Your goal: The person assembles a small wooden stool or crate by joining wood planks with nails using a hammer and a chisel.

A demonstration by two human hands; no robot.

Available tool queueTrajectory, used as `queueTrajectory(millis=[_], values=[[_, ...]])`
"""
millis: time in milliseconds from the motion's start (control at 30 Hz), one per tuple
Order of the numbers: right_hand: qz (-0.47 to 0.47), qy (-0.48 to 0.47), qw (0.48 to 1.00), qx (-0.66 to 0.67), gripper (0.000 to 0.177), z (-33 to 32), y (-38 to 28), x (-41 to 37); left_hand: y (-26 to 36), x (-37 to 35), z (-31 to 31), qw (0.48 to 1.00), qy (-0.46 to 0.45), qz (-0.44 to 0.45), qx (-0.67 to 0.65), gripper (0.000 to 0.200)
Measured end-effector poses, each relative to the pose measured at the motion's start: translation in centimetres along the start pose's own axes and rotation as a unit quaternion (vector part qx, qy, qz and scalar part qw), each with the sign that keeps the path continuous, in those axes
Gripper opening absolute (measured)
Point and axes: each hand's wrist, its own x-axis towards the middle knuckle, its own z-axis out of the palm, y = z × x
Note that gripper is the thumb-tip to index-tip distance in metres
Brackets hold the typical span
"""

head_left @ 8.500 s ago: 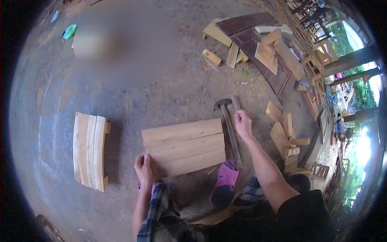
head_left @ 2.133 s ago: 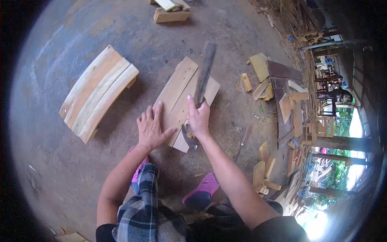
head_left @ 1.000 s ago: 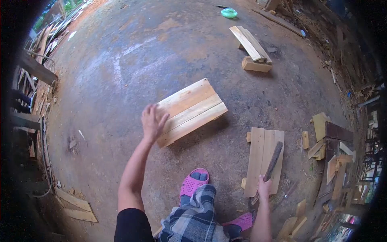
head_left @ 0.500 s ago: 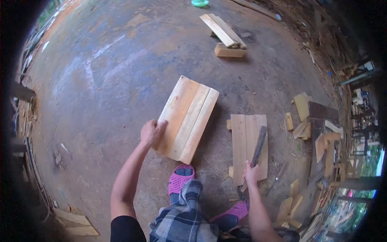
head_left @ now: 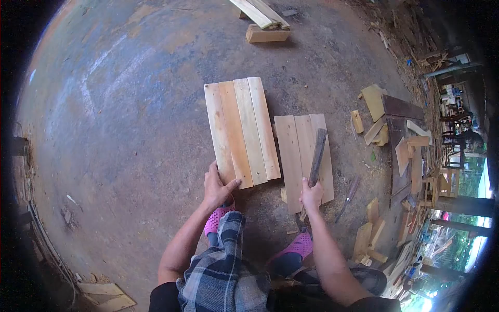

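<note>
**Both grips occupied: panel on the left, hammer on the right**

In the head view you look straight down at a stained concrete floor [head_left: 130, 104], with your knees in plaid cloth [head_left: 223, 270] at the bottom of the picture. Your left grip [head_left: 218, 184] is clenched on the near end of the four-slat panel [head_left: 241, 130]. The thumb lies across the top of the wood, and the other fingers wrap the left corner. That panel lies flat on the floor with its slats running away from you. Its right edge is just beside the three-slat panel [head_left: 299, 156], and whether the two touch cannot be told.

Your right grip [head_left: 311, 195] is closed around the hammer [head_left: 317, 153] at its near end. The dark handle slants up and away across the right-hand slats of the three-slat panel. The hammer's head is mostly hidden under your hand.

A pink sandal [head_left: 217, 219] sits just below the left grip, and the other sandal [head_left: 299, 245] sits below the right grip. A thin dark rod [head_left: 348, 191] lies on the floor to the right of the three-slat panel. Beyond it, wood offcuts [head_left: 377, 130] lean against a dark board [head_left: 403, 106]. More offcuts [head_left: 366, 239] lie near your right forearm. At the far top, a wood block [head_left: 266, 34] rests beside a short stack of slats [head_left: 259, 10], well apart from both panels.
</note>
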Motion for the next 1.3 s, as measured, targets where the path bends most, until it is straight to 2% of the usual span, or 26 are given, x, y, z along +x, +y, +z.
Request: queueTrajectory(millis=[67,100,167,300,400,467,600,667,700,767,833,900,967,1000,1067,1133,1200,1233,1300], values=[[-0.012,-0.004,1.0,0.012,0.027,0.0,0.1,0.0,1.8,-0.3,0.1,0.995,0.016,-0.03,0.092,0.086],[-0.01,0.0,1.0,0.013,0.027,0.0,0.3,0.1,2.5,-0.3,0.4,0.995,0.012,-0.027,0.093,0.086],[-0.011,0.013,1.0,-0.016,0.026,0.2,0.7,0.2,3.2,-0.4,1.1,0.987,0.061,-0.042,0.141,0.09],[-0.031,0.007,0.999,0.03,0.025,0.1,0.0,-0.2,3.5,-0.3,2.0,0.985,0.1,-0.062,0.125,0.091],[-0.051,0.003,0.999,-0.004,0.024,0.2,1.3,0.2,3.9,-0.8,2.1,0.984,0.123,-0.075,0.104,0.081],[-0.041,-0.001,0.999,-0.007,0.023,0.1,1.2,0.0,3.9,-1.2,2.4,0.991,0.094,-0.062,0.078,0.07],[-0.036,-0.005,0.999,0.033,0.022,-0.1,1.6,0.2,3.5,-2.7,2.9,0.991,0.1,-0.059,0.07,0.062],[-0.026,-0.017,0.999,0.034,0.023,-0.3,1.1,0.1,1.8,-3.0,2.8,0.996,0.051,-0.074,0.028,0.058],[-0.027,-0.021,0.999,0.034,0.023,-0.4,1.3,0.2,1.8,-3.1,2.5,0.995,0.055,-0.076,0.029,0.058],[-0.016,-0.072,0.992,0.105,0.024,-0.8,1.7,0.6,1.7,-3.4,1.9,0.998,0.03,-0.05,0.024,0.055],[0.005,-0.084,0.991,0.099,0.027,-1.6,1.2,0.7,1.4,-3.2,1.6,0.997,0.026,-0.049,0.056,0.052],[-0.015,-0.095,0.991,0.097,0.03,-2.4,1.0,0.5,1.0,-3.2,1.4,0.998,-0.031,-0.048,0.032,0.05],[0.004,-0.081,0.993,0.08,0.032,-3.6,-1.0,-0.5,0.2,-3.7,2.1,0.996,-0.066,-0.061,-0.02,0.05],[-0.014,-0.08,0.994,0.078,0.032,-4.3,-1.8,-0.8,-0.2,-3.8,2.7,0.991,-0.097,-0.065,-0.065,0.05],[-0.026,-0.069,0.995,0.07,0.031,-5.4,-2.1,-0.6,-1.0,-4.4,4.0,0.987,-0.139,-0.051,-0.061,0.052],[-0.144,-0.029,0.989,0.017,0.035,-6.2,-1.8,-0.1,-1.9,-5.0,5.5,0.982,-0.176,-0.033,-0.056,0.054],[-0.153,-0.006,0.988,-0.013,0.037,-7.0,-0.8,1.2,-2.8,-5.9,7.0,0.962,-0.229,0.008,-0.145,0.06],[-0.156,0.006,0.987,-0.027,0.038,-7.5,-0.3,1.5,-3.1,-6.3,7.2,0.961,-0.235,0.004,-0.148,0.06],[-0.125,-0.007,0.992,-0.025,0.041,-8.3,-0.9,1.8,-2.8,-6.1,6.9,0.925,-0.354,-0.11,-0.084,0.065]])
